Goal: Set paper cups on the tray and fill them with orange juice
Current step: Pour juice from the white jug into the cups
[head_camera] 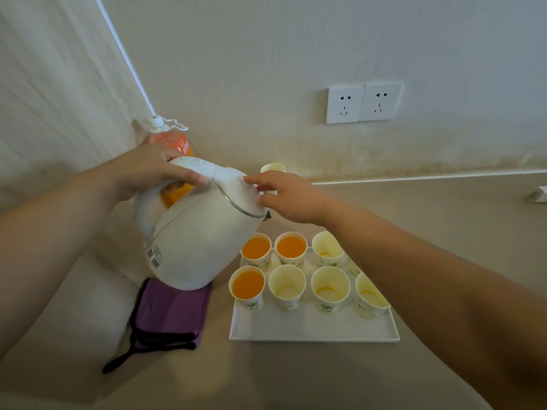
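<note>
Between your two hands hangs a smooth white kettle [204, 232], tilted with its spout toward the paper cups [286, 287] on the white rectangular tray [310, 329] below. Your left hand [148, 170] is wrapped around the handle; your right hand [290, 199] rests loose fingertips on the lid. Three cups hold orange juice [248, 284]. A folded purple cloth [168, 313] lies on the desk [444, 208] beside the tray, an orange bottle [171, 143] stands behind the kettle, and your right forearm hides one cup.
</note>
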